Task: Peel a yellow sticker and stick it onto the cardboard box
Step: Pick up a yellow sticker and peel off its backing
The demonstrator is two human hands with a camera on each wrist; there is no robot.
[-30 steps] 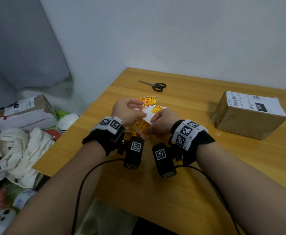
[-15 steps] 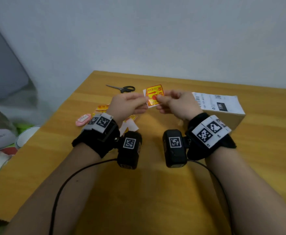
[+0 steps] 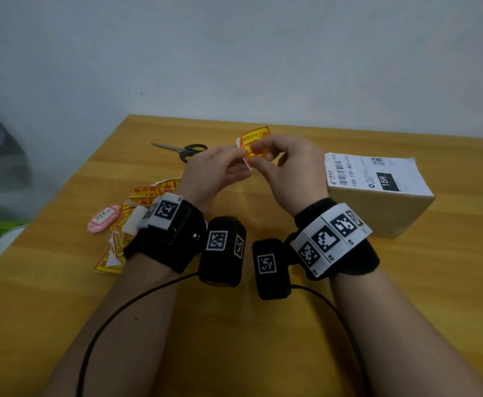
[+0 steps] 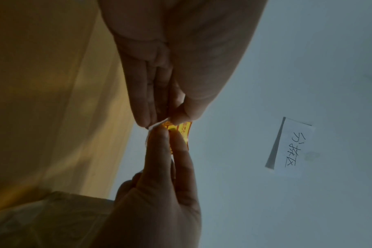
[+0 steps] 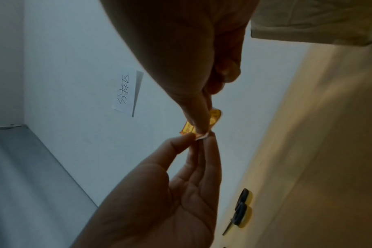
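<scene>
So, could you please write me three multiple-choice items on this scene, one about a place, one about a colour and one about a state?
1. Where do the scissors lie?
A. on the table behind the left hand
B. on top of the cardboard box
C. on the floor

2. What colour is the small tag beside the pile of stickers?
A. blue
B. pink
C. green

3. How is the yellow sticker held?
A. flat on the box
B. by one hand only
C. pinched in the air by both hands

Answers: 1 A, the scissors rest on the table behind the left hand. 2 B, the tag is pink with a white label. 3 C, the left hand and the right hand both pinch it, away from the cardboard box.
</scene>
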